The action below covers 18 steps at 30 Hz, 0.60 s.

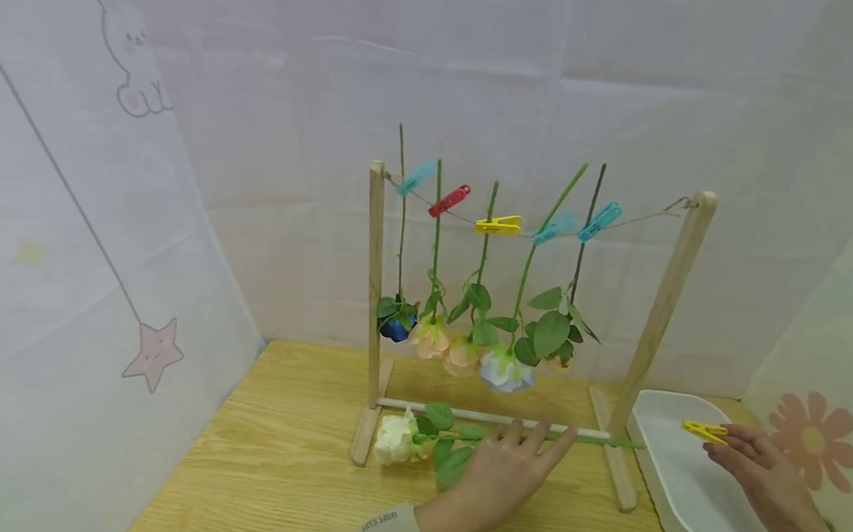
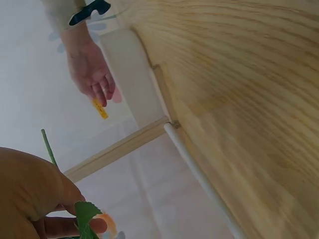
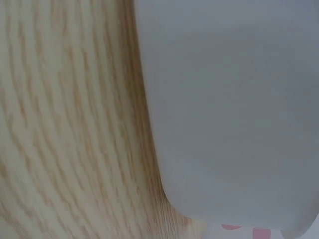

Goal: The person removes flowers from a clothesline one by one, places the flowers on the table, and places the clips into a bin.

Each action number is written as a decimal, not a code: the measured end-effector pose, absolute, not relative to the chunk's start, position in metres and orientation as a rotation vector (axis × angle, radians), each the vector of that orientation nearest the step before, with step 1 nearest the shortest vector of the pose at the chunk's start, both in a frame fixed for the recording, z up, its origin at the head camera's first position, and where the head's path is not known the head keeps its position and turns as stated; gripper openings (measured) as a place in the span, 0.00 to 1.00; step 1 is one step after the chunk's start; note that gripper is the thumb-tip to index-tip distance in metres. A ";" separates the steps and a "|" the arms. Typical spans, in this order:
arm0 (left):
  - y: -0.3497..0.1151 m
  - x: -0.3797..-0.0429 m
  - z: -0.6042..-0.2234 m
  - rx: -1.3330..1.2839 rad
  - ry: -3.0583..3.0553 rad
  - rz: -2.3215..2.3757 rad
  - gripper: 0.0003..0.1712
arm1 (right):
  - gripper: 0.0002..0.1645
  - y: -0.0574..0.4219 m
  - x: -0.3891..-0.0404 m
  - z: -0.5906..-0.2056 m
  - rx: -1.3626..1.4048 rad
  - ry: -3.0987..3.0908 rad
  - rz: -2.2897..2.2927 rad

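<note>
My left hand (image 1: 503,481) holds the green stem of a white rose (image 1: 396,437), which lies sideways, bloom to the left, in front of the rack's lower bar. In the left wrist view, thumb and fingers of that hand (image 2: 35,194) pinch around the stem (image 2: 48,147) beside a leaf (image 2: 85,219). Over the white tray (image 1: 666,506), my right hand (image 1: 774,477) pinches a yellow clothespin (image 1: 704,431) at its fingertips. Several artificial flowers hang head-down from a string on the wooden rack (image 1: 664,310), clipped by blue, red and yellow clothespins. The right wrist view shows only tray and table, no hand.
The rack's right foot (image 1: 619,477) stands close to the tray's left wall. A white bar (image 1: 460,412) joins both posts low down. Printed cloth walls (image 1: 317,124) enclose the wooden table (image 1: 262,445) at the back and sides.
</note>
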State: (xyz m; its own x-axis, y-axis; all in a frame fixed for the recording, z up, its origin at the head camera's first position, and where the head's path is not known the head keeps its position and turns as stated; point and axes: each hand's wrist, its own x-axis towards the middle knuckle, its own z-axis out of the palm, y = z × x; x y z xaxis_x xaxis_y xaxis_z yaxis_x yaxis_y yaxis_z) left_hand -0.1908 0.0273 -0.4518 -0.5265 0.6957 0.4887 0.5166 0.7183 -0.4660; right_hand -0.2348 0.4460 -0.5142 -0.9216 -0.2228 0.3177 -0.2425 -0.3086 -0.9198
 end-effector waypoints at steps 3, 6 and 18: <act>0.026 -0.193 -0.458 -0.917 -2.240 0.346 0.40 | 0.28 0.445 -0.235 -0.514 0.578 -1.893 2.420; 0.024 -0.194 -0.462 -0.928 -2.246 0.353 0.37 | 0.27 0.445 -0.236 -0.515 0.560 -1.918 2.405; 0.018 -0.201 -0.477 -0.955 -2.388 0.432 0.40 | 0.27 0.441 -0.238 -0.518 0.550 -1.974 2.371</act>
